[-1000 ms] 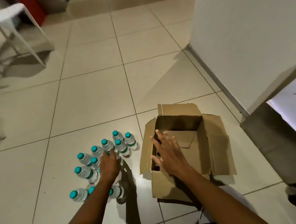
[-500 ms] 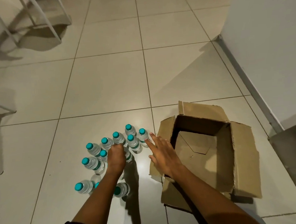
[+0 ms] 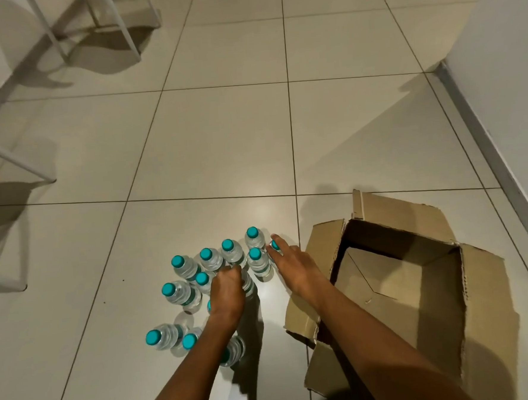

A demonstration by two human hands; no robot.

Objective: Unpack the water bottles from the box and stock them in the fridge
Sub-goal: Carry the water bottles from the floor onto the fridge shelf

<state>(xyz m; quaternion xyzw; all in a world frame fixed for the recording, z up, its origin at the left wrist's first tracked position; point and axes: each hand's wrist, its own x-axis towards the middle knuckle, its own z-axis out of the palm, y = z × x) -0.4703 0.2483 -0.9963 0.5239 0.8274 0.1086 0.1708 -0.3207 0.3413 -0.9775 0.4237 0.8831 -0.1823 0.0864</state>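
Bottles (image 3: 182, 293) and open box (image 3: 415, 271) stand on tiled floor (image 3: 221, 134).

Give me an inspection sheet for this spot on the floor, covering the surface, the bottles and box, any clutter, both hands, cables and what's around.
Surface: pale tiled floor, glossy, with dark grout lines.
Job's things: water bottles with teal caps stand clustered on the floor; cardboard box beside them, flaps open, no bottles visible inside.
Clutter: nothing seen.
Hands: left hand grips a bottle in the cluster; right hand, fingers extended, touches the cap of the bottle nearest the box.
Cables: nothing seen.
Surroundings: white chair legs at upper left; white wall at right.
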